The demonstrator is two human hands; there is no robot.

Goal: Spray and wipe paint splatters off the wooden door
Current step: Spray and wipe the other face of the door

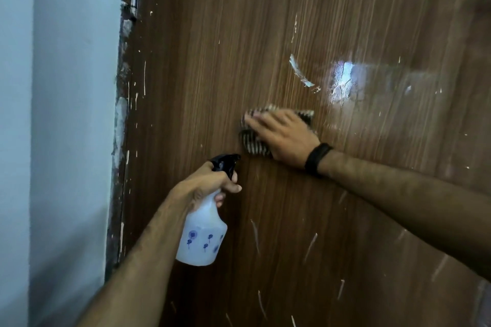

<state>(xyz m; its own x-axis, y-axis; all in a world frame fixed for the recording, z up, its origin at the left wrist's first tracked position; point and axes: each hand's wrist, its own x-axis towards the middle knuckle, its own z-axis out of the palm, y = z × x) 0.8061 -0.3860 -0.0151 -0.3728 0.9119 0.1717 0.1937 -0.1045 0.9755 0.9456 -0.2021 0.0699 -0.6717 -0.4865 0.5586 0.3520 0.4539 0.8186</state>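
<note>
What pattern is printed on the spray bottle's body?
Small blue flower-like prints on the translucent white spray bottle, seen in the head view.

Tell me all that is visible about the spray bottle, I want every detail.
The spray bottle has a translucent white body that looks like plastic, printed with small blue flower-like marks, and a black trigger head. The left hand grips its neck, with fingers curled round just under the head. It is held in the air, tilted, the nozzle pointing up and right toward the wooden door, below the striped cloth. How full it is cannot be told.
</note>
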